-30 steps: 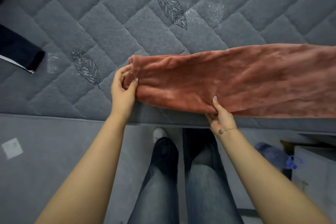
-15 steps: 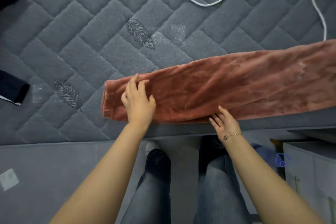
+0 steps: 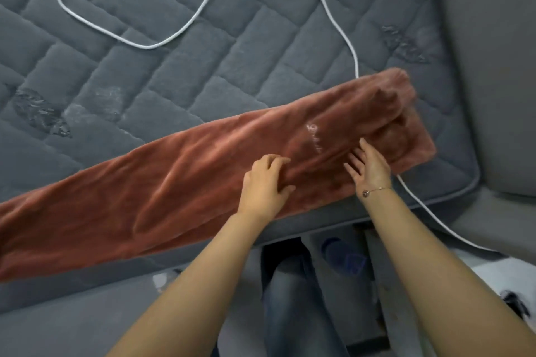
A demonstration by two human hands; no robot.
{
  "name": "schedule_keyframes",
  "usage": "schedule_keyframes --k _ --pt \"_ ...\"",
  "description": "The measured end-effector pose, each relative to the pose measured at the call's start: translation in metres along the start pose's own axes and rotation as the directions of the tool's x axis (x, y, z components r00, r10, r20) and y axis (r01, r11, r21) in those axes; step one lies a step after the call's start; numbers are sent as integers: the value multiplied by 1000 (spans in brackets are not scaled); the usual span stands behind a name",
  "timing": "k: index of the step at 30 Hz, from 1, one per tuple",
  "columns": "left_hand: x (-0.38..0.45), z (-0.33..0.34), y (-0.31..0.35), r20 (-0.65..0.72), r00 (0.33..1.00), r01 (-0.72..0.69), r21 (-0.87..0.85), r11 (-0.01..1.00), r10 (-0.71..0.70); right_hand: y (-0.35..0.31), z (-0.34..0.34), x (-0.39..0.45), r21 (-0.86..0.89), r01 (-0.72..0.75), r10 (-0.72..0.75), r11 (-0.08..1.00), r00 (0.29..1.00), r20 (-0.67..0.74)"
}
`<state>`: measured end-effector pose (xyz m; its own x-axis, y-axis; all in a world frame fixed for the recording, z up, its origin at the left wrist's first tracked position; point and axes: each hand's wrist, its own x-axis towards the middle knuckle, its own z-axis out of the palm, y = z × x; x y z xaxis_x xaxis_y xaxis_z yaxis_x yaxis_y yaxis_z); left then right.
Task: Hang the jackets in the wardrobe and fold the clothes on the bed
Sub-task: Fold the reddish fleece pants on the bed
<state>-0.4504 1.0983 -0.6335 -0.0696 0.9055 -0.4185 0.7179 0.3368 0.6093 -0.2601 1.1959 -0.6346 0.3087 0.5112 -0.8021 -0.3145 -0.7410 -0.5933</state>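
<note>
Along the near edge of the grey quilted mattress the rust plush garment lies as a long strip from near left to far right, its right end nearest both hands: left hand resting loosely curled, right hand flat and straight-fingered, with open bedding beyond past a white cable.

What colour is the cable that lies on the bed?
White cable, seen in the head view.

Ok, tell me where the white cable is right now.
In the head view the white cable loops across the grey mattress above the pink garment, passes under the garment's right end, and comes out beside the right hand, trailing off the mattress edge.
</note>
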Motion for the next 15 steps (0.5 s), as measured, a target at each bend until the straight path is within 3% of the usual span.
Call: schedule_keyframes --k 2,4,6,9,12,15 --pt "19 24 15 9 998 64 216 974 -67 -25 1 24 -10 48 -47 999 998 35" --pt "32 35 20 -67 994 105 333 937 -87 -42 7 44 -40 95 -94 995 995 33" --pt "38 36 20 -188 982 44 268 963 7 -54 10 58 -79 139 -140 987 990 -2" --pt "34 25 15 -260 939 -192 153 969 227 -62 -3 62 -144 272 -286 951 954 -86" --pt "16 14 21 -149 930 -330 56 942 335 -54 -38 51 -147 369 -388 918 912 -130" --pt "-2 19 32 114 960 -257 -6 966 256 -32 -78 44 -155 284 -310 946 932 -187"
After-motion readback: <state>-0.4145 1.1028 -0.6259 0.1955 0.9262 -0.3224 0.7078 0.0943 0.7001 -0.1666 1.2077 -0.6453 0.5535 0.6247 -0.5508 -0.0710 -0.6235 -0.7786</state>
